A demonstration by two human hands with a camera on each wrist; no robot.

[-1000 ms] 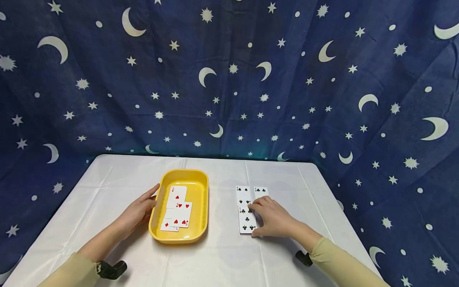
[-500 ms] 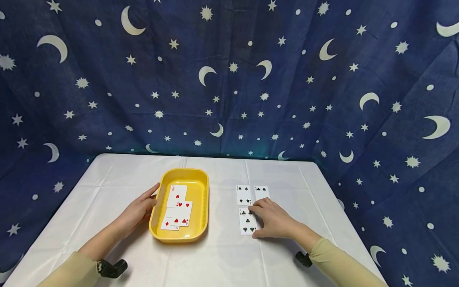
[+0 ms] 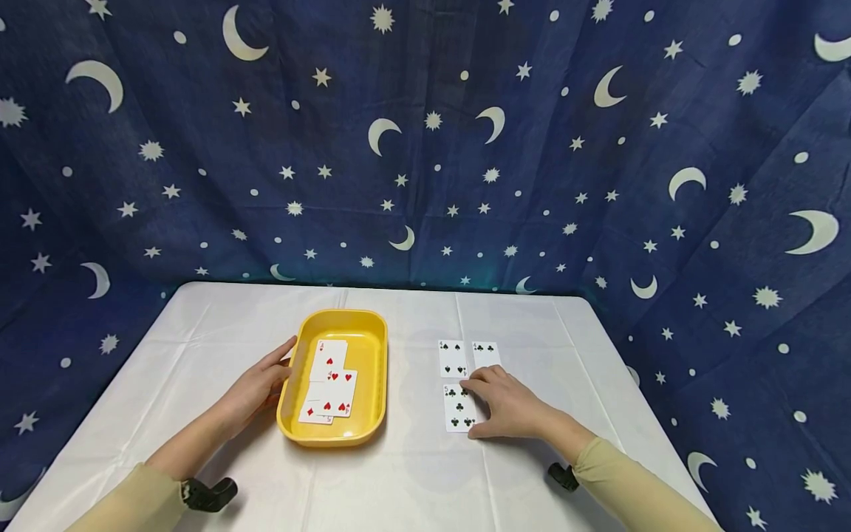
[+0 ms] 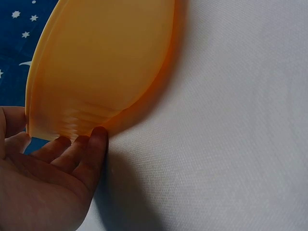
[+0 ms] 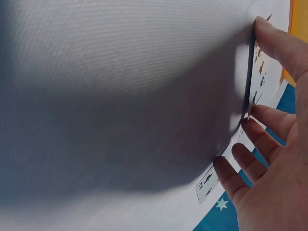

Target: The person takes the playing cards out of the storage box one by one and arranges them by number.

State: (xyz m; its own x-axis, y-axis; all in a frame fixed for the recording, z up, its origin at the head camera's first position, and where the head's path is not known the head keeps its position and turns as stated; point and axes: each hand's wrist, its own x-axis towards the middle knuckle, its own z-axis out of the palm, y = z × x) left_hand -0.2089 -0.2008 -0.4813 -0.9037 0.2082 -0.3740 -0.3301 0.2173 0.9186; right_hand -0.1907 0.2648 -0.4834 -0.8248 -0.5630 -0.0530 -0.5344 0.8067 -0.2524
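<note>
inside yellow tray (image 3: 369, 391), overlapping red-suit cards (image 3: 337, 397), left hand (image 3: 254, 394) alongside

Yellow tray (image 3: 368, 369), white tablecloth (image 3: 419, 473)
Playing cards (image 3: 459, 408): white, printed red or black; backdrop (image 3: 425, 44): navy, cream moons, stars; sleeves (image 3: 645, 484): pale khaki

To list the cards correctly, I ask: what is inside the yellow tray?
Inside the yellow tray, a four of hearts overlaps a hearts card and a diamonds card. Their covered parts, and anything beneath, cannot be seen.
</note>
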